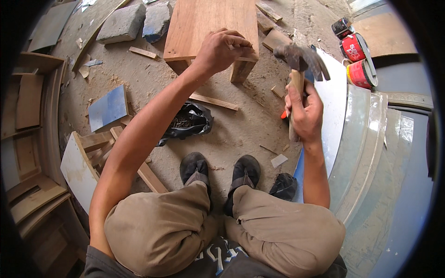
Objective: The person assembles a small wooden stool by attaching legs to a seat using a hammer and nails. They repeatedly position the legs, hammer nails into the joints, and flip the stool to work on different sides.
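Note:
A claw hammer with a wooden handle is gripped in my right hand, its head raised beside the wooden stool. My left hand rests at the near right edge of the brown wooden stool, thumb and fingers pinched together. Whatever those fingertips hold is too small to make out. Below the stool's top, a short leg shows under the near right corner. An orange bit peeks out beside my right fingers; its kind is unclear.
A black plastic bag of what look like nails lies between my feet and the stool. Concrete blocks sit far left, red cans far right. Glass-like panels lean at right; a wooden frame stands left. Wood scraps litter the floor.

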Motion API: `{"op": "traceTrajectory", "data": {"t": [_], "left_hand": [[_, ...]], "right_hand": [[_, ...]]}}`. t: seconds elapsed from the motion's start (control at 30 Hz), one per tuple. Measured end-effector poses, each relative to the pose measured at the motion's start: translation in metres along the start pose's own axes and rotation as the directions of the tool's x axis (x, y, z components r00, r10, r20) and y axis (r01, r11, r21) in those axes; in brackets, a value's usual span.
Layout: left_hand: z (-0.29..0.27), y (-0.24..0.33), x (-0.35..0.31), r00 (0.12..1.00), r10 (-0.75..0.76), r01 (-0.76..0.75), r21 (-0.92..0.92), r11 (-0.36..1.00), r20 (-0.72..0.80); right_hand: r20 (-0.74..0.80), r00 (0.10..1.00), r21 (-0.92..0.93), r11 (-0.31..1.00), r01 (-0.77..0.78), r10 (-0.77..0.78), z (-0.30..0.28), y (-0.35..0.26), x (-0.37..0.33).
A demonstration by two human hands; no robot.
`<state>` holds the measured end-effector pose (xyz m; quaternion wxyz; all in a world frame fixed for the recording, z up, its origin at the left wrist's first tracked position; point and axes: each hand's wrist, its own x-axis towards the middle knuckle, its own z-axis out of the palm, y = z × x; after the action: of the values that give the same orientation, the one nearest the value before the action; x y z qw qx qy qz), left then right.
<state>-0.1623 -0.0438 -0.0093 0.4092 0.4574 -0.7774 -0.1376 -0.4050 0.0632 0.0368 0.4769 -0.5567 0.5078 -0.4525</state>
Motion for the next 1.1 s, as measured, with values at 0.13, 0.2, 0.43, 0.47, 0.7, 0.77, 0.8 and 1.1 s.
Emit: {"op": "traceTrajectory", "data": {"t": [0.13,0.2,0.43,0.47,0.7,0.77,0.8,1.1], "left_hand": [[-0.007,0.005,0.001,0.985,-0.119,0.127,-0.057,0.990,0.129],[-0.008,0.008,0.003,0.971,-0.166,0.185,-0.099,0.978,0.171],[-0.008,0.006,0.002,0.984,-0.122,0.125,-0.017,0.992,0.128],[-0.007,0.004,0.001,0.989,-0.095,0.098,-0.016,0.995,0.116],[-0.007,0.009,0.003,0.987,-0.105,0.112,-0.047,0.993,0.123],[-0.004,0.006,0.001,0.991,-0.096,0.102,-0.056,0.993,0.098],[-0.003,0.005,0.001,0.992,-0.091,0.097,-0.060,0.993,0.086],[-0.002,0.007,-0.001,0.998,-0.015,0.017,-0.021,1.000,0.056]], "right_hand": [[0.058,0.998,0.002,1.000,-0.029,0.029,0.000,-0.018,0.008],[0.066,0.996,0.043,0.997,-0.065,0.063,0.002,-0.015,0.006],[0.068,0.996,-0.001,0.999,-0.054,0.054,0.012,-0.023,0.007],[0.053,0.998,-0.019,0.999,-0.030,0.031,0.013,-0.025,0.008],[0.026,1.000,-0.079,0.997,0.001,0.001,0.015,-0.028,0.008],[0.061,0.997,-0.075,0.996,-0.042,0.046,0.014,-0.032,0.008],[0.096,0.992,-0.096,0.993,-0.074,0.083,0.011,-0.036,0.009],[0.142,0.984,-0.436,0.886,0.159,-0.107,0.013,-0.068,0.029]]}}
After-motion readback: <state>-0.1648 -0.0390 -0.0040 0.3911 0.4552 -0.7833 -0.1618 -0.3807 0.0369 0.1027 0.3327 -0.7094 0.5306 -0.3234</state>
